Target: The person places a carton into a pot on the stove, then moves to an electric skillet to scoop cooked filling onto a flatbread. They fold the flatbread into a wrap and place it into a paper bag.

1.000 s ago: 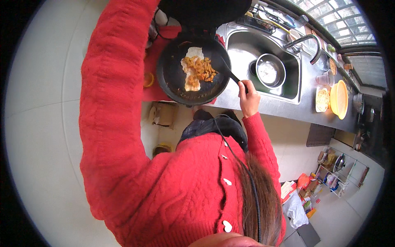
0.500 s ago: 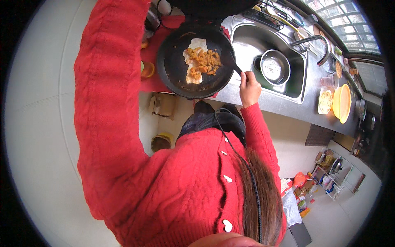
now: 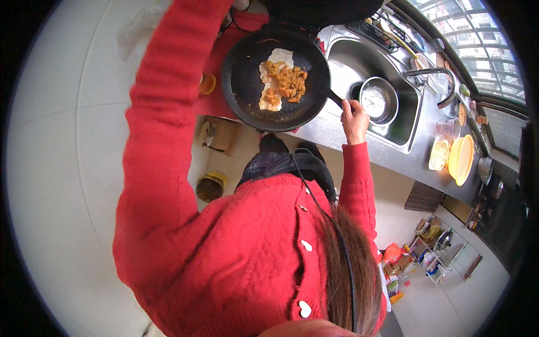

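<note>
Gripping a black spatula [image 3: 336, 99] by its handle in the right hand [image 3: 355, 119] at two o'clock, but cannot tell the state of the left hand, out of view past eleven o'clock. Has orange-brown chopped food [image 3: 292, 84] heaped over a thin pale sheet [image 3: 282, 55] inside the round black griddle [image 3: 244, 76] at twelve o'clock, with the black lid [image 3: 320, 11] raised behind. Farther off, shows a steel bowl [image 3: 392, 101] in the sink [image 3: 345, 56] at two o'clock, then a yellow basin [image 3: 460, 160] on the table [image 3: 412, 160], close to pale shredded food [image 3: 439, 153], at three o'clock.
</note>
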Demonstrator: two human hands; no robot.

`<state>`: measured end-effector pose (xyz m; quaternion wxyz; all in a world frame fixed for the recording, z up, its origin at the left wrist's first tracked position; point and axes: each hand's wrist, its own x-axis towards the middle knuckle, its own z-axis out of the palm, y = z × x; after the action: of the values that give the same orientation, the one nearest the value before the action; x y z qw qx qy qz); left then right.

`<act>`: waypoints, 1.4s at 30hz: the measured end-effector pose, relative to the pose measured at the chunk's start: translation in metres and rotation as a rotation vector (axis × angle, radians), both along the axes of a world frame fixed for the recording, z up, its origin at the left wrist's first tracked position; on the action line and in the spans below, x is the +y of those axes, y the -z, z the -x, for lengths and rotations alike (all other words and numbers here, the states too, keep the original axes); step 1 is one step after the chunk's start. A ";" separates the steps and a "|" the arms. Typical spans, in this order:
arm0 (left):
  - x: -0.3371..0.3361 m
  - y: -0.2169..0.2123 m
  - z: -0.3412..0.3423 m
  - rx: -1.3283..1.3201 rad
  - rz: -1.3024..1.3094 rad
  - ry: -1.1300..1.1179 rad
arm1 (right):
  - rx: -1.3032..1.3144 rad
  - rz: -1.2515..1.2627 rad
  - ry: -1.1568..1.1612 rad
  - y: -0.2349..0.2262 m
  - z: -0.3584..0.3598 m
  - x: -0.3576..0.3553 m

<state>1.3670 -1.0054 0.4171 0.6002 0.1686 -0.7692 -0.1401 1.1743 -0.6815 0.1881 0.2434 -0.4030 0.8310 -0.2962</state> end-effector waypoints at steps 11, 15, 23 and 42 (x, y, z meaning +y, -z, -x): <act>0.199 0.144 -0.142 0.082 -0.770 -0.066 | -0.365 0.004 0.002 0.005 -0.004 -0.018; 0.237 0.175 -0.171 0.122 -1.023 -0.130 | -0.264 0.008 -0.044 -0.002 -0.020 -0.037; 0.261 0.194 -0.187 0.214 -1.101 -0.108 | -0.105 0.043 -0.105 -0.022 -0.032 -0.047; 0.273 0.199 -0.192 0.156 -1.131 -0.072 | -0.431 0.141 0.054 -0.013 -0.027 -0.013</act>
<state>1.5588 -0.7329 0.2182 0.4759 0.4787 -0.5218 -0.5216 1.2012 -0.6942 0.2008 0.3787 -0.3239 0.7475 -0.4392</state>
